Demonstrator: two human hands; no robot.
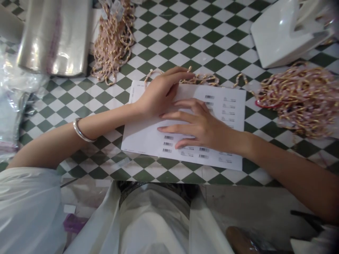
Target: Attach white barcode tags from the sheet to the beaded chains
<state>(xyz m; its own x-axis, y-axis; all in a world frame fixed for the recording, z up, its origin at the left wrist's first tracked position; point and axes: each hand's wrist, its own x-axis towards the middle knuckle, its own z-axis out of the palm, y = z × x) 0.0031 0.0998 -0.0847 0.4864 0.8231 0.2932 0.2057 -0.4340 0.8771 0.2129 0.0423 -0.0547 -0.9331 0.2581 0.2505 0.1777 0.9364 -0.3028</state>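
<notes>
A white sheet of printed barcode labels (143, 132) lies slightly tilted on the table in front of me. My right hand (200, 125) rests over its middle, fingers spread and pointing left, holding nothing visible. At the sheet's upper edge is my left hand (162, 88), its wrist carrying a silver bangle. The left fingers stretch to the right, close to a strand of pink and gold beads (209, 79) that runs along that edge. Part of this strand is hidden behind the left hand. Both hands cover some of the labels.
A large heap of beaded strands (302, 100) lies at the right, below a white plastic holder (278, 35). Tagged beaded strands (112, 46) form a bundle at the upper left, beside a stack of clear plastic bags (55, 38). The checkered tabletop (164, 171) ends near my lap.
</notes>
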